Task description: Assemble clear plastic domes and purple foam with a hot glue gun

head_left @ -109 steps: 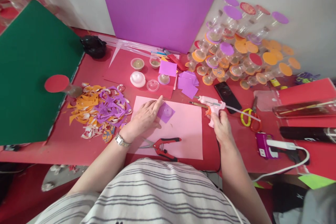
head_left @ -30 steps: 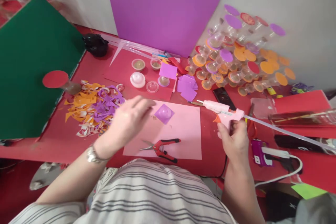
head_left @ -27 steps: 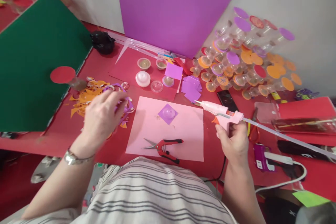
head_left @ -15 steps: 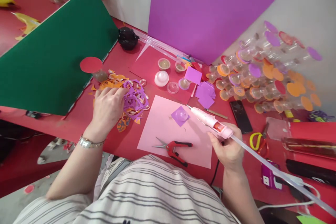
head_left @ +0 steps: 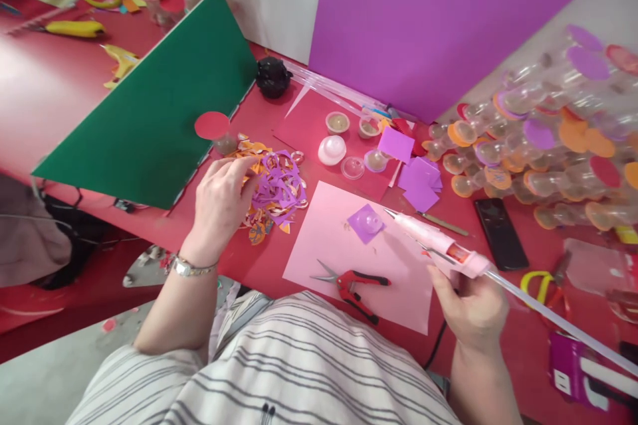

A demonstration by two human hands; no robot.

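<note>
My right hand (head_left: 473, 305) is wrapped round a pink hot glue gun (head_left: 433, 239) with a long clear glue stick (head_left: 563, 322) out of its back. Its nozzle points left, close to a purple square (head_left: 359, 229) with a small clear dome (head_left: 370, 220) on it. This square lies on a pink sheet (head_left: 319, 239), above red-handled snips (head_left: 353, 282) with their blades apart. My left hand (head_left: 224, 199) hovers at the left side of a heap of purple and orange paper scraps (head_left: 279, 182). Its thumb and index finger are apart; the other fingertips are partly hidden.
A green board (head_left: 149, 106) leans at left, behind a bottle piece with a red disc (head_left: 212, 125). Small clear cups (head_left: 337, 122), a white round container (head_left: 331, 150) and purple squares (head_left: 419, 179) lie ahead. Stacked clear bottle pieces (head_left: 528, 126), a phone (head_left: 500, 232) and scissors (head_left: 538, 285) are at right.
The view has swung left, so things appear further right. My left hand has drawn back a little from the scraps, its thumb now showing. My right hand keeps hold of the glue gun.
</note>
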